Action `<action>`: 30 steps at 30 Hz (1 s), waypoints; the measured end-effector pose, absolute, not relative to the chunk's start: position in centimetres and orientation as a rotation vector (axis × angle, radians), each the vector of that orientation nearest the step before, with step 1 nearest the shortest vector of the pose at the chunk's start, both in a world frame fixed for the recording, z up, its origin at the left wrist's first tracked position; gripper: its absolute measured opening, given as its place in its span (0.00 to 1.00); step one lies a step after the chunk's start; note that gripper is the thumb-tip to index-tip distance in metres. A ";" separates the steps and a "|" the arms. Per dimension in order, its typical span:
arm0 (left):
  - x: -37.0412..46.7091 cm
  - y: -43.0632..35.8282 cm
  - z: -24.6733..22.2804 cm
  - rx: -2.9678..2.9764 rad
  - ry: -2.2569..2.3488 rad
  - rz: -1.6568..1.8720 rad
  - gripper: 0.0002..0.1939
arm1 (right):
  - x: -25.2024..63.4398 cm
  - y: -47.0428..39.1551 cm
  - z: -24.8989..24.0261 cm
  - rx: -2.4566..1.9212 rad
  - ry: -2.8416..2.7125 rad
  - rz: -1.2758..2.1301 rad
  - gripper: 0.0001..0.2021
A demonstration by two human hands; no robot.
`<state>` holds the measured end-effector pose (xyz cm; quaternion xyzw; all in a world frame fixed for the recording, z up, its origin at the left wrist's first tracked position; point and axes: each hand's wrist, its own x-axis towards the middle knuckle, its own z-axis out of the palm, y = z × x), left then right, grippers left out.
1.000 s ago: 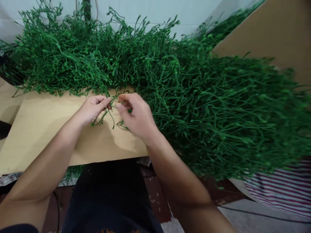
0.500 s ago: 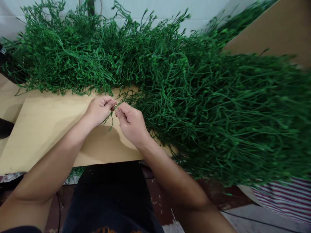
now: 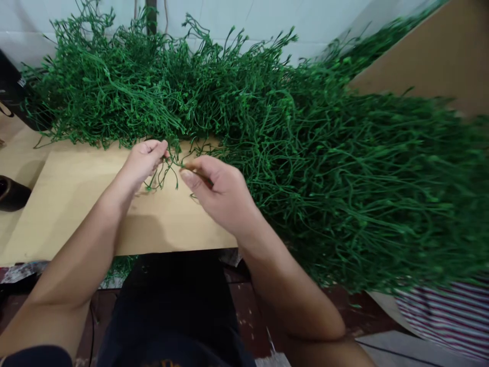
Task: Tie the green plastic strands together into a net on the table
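Over the tan board (image 3: 76, 188), our left hand (image 3: 142, 160) and right hand (image 3: 221, 191) pinch green stems (image 3: 165, 170); a green pile (image 3: 305, 153) lies behind it.

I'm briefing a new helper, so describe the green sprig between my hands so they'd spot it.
Find the big green heap, then the tan board beside it. Over that board, the sprig shows between your left hand and right hand. Unlike the heap, it is handheld, thin ends dangling.
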<state>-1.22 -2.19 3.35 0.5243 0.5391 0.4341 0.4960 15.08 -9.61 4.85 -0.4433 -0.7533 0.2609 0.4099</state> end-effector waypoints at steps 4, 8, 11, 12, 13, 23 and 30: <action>0.0 -2.5 3.2 1.240 1.195 0.948 0.16 | 16.1 -7.0 2.7 -1.299 -1.767 0.782 0.18; -0.1 -2.2 2.9 1.222 1.155 0.896 0.15 | 15.2 -5.9 1.0 -1.340 -1.756 0.916 0.20; -0.3 -2.1 2.8 1.223 1.143 0.901 0.14 | 14.1 -5.4 0.3 -1.299 -1.802 0.898 0.13; -0.4 -2.1 2.8 1.224 1.145 0.905 0.13 | 13.9 -5.4 0.2 -1.270 -1.819 0.868 0.11; -0.4 -2.0 2.8 1.224 1.151 0.911 0.13 | 13.7 -5.4 0.1 -1.232 -1.830 0.840 0.11; 1.2 -2.0 2.8 1.144 1.310 1.072 0.16 | 14.0 -7.0 1.2 -1.139 -2.122 0.603 0.07; -2.9 -0.4 3.4 0.800 1.371 1.351 0.15 | 11.7 -11.7 2.6 -0.525 -2.635 0.457 0.13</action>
